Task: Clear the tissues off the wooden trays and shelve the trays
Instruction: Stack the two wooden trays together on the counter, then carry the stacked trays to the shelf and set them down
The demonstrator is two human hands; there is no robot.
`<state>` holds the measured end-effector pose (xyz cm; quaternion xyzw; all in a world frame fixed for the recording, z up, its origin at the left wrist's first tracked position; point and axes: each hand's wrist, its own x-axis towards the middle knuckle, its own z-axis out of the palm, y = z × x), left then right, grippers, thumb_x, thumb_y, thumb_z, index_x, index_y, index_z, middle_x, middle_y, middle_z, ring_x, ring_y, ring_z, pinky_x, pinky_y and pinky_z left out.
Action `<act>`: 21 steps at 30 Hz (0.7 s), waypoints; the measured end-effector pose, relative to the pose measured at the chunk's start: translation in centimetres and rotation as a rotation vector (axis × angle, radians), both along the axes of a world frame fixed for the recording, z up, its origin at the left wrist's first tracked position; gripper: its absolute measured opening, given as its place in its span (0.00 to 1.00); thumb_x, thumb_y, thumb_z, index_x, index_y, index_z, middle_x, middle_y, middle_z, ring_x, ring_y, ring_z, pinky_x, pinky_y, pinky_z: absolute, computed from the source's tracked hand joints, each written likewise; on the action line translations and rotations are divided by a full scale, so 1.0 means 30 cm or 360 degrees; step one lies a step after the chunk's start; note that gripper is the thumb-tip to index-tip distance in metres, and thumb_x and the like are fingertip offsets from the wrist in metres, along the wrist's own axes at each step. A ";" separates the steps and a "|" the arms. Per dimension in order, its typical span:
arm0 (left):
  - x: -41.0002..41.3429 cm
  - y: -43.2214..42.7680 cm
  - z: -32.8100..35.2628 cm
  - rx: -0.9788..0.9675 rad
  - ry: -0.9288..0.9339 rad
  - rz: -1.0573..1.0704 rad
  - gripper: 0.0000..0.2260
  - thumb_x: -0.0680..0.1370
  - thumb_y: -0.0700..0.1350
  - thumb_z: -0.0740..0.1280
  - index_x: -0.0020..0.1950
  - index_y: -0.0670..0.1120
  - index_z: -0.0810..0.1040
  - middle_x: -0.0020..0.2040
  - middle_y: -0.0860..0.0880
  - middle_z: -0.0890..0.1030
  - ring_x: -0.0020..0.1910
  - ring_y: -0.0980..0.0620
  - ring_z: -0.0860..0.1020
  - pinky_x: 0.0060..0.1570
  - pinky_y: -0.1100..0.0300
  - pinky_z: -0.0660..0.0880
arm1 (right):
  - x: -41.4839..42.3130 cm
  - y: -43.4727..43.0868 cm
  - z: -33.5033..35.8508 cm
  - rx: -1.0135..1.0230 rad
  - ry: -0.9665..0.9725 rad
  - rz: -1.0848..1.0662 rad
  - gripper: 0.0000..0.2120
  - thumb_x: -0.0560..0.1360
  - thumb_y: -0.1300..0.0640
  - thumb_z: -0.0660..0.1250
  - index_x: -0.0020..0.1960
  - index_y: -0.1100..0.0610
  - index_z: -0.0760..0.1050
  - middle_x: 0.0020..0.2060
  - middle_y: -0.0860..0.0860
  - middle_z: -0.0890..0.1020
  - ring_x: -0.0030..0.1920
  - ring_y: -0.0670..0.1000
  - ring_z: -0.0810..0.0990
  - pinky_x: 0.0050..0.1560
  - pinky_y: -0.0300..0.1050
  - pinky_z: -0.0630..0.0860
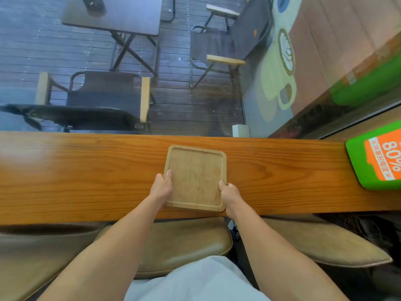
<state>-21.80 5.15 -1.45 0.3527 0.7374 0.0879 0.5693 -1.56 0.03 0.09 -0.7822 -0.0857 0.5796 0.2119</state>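
Observation:
A square light-wood tray [195, 174] with rounded corners lies on the long wooden counter [86, 177], near its front edge. Nothing rests on the tray; no tissue shows in view. My left hand [161, 187] grips the tray's left rim, thumb on top. My right hand [230, 195] grips the right rim near the front corner. No shelf is visible.
A green and orange sign [377, 157] stands at the counter's right end. A small white box [240, 130] sits behind the counter's far edge by the window. Tan cushioned stools [182, 246] are below the counter. Folding chairs and a table stand outside on the deck.

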 end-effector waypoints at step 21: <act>0.733 -0.233 0.561 0.0809 -0.0165 -0.0853 0.22 0.82 0.60 0.52 0.57 0.42 0.69 0.56 0.40 0.76 0.50 0.40 0.75 0.48 0.50 0.71 | 0.570 -0.526 0.572 0.0618 -0.0687 -0.0590 0.25 0.83 0.50 0.52 0.73 0.66 0.59 0.73 0.60 0.64 0.71 0.60 0.63 0.69 0.50 0.61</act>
